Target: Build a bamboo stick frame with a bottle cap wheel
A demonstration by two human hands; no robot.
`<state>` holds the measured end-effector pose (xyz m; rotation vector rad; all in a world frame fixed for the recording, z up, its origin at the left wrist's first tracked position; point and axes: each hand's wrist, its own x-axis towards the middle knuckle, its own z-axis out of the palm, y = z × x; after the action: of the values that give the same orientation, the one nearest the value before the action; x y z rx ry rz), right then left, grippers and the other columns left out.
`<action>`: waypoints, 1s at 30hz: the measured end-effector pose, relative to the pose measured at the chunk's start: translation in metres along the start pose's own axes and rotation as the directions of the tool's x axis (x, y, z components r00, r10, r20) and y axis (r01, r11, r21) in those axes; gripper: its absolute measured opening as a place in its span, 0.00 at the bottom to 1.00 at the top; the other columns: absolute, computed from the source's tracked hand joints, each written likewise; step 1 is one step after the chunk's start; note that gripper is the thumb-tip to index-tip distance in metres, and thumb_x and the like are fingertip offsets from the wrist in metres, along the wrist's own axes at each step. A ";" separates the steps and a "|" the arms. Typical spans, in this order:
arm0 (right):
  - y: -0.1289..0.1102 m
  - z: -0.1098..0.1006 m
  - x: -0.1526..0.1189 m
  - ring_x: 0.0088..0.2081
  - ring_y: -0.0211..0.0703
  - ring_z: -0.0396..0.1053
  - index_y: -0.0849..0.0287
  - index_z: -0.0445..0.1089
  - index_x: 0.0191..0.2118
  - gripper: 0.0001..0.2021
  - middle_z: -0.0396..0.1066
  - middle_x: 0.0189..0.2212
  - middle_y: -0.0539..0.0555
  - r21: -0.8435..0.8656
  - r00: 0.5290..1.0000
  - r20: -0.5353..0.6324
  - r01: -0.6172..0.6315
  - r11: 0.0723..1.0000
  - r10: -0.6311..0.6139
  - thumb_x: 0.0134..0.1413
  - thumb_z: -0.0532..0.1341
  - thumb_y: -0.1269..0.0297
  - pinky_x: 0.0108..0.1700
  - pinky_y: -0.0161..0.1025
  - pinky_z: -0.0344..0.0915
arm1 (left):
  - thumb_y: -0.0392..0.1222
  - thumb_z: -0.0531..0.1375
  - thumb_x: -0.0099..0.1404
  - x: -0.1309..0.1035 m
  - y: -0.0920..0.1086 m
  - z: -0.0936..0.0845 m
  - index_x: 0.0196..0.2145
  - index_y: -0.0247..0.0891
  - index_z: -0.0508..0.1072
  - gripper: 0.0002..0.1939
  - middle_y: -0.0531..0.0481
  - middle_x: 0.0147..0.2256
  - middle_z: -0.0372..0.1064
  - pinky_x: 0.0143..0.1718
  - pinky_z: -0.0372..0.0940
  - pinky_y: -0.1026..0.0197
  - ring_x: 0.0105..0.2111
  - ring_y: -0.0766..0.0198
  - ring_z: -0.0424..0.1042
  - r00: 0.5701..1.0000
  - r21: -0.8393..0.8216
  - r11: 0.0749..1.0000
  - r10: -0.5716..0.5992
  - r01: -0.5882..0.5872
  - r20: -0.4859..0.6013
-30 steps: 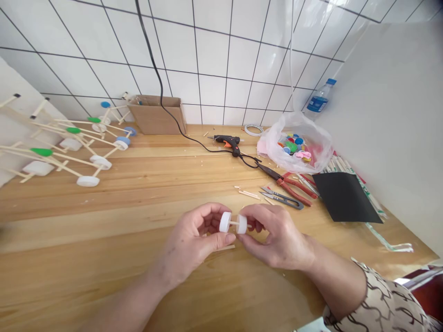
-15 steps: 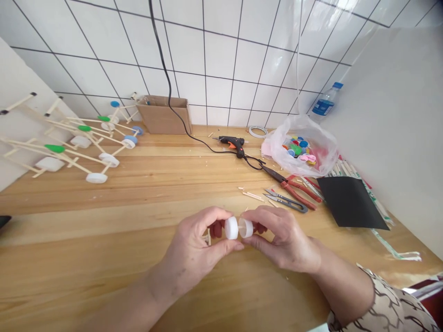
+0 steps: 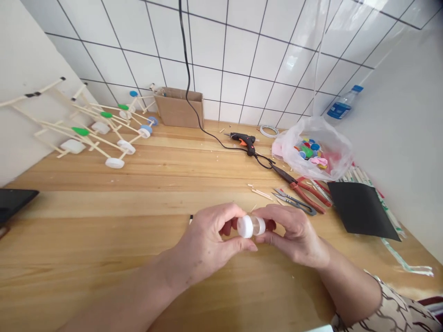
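My left hand pinches a white bottle cap between thumb and fingers. Right beside it, a second white cap is gripped by the fingertips of my right hand. The two caps face each other in line, almost meeting, with a pale see-through band between their rims. Whether they touch I cannot tell. A small black-tipped stick end shows just behind my left hand; the rest of it is hidden.
Stick-built frames with cap wheels stand back left, near a cardboard box. A glue gun, red-handled pliers, thread snips, a plastic bag of caps and a black sheet lie beyond my hands. A dark phone-like slab sits left.
The two caps have come closer together; the thin stick seen between them before is no longer distinct. The view has shifted, so the whole scene sits farther right.
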<state>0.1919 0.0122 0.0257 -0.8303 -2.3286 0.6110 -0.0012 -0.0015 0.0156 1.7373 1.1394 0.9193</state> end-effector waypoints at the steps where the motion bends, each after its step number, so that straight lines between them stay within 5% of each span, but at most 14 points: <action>1: -0.001 0.000 0.000 0.24 0.36 0.66 0.61 0.69 0.39 0.07 0.70 0.23 0.51 -0.015 1.000 -0.009 0.023 1.000 -0.023 0.59 0.59 0.64 0.26 0.32 0.63 | 0.35 0.70 0.46 0.000 0.000 0.000 0.26 0.37 0.72 0.10 0.61 0.21 0.64 0.23 0.56 0.69 0.21 0.72 0.59 1.000 0.008 1.000 0.005 -0.005 0.005; 6: -0.004 -0.003 -0.002 0.25 0.39 0.66 0.60 0.67 0.45 0.08 0.69 0.24 0.52 -0.089 0.992 -0.008 0.123 0.988 -0.124 0.61 0.56 0.66 0.25 0.34 0.62 | 0.33 0.69 0.45 -0.001 0.001 0.000 0.23 0.36 0.70 0.11 0.61 0.20 0.59 0.22 0.52 0.68 0.21 0.72 0.56 0.999 0.018 0.999 -0.042 0.041 0.027; 13: 0.007 0.001 -0.008 0.29 0.40 0.67 0.59 0.70 0.41 0.09 0.71 0.28 0.53 0.166 0.976 0.117 -0.204 0.965 0.186 0.58 0.59 0.61 0.30 0.35 0.65 | 0.37 0.68 0.47 0.003 0.005 -0.003 0.28 0.37 0.73 0.09 0.58 0.21 0.63 0.23 0.56 0.67 0.23 0.70 0.60 0.986 -0.279 0.946 -0.149 0.163 0.072; 19: 0.011 0.010 -0.012 0.32 0.42 0.70 0.59 0.67 0.48 0.14 0.73 0.31 0.53 0.258 0.964 -0.006 -0.257 0.932 0.267 0.55 0.62 0.65 0.33 0.37 0.68 | 0.36 0.64 0.55 0.007 -0.011 -0.003 0.42 0.40 0.74 0.14 0.50 0.37 0.74 0.38 0.65 0.62 0.37 0.64 0.71 0.970 -0.625 0.748 -0.111 0.224 0.215; 30: -0.004 0.002 -0.005 0.29 0.38 0.71 0.58 0.58 0.50 0.15 0.76 0.30 0.50 0.086 0.987 0.014 -0.159 0.983 0.158 0.58 0.54 0.76 0.33 0.35 0.68 | 0.42 0.61 0.60 0.010 -0.016 -0.008 0.37 0.40 0.78 0.08 0.52 0.30 0.70 0.30 0.59 0.65 0.26 0.70 0.61 0.928 -0.599 0.719 -0.188 0.354 0.322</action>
<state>0.1927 0.0054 0.0247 -0.9806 -2.2392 0.7789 -0.0100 0.0137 0.0054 1.0309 0.7544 0.7672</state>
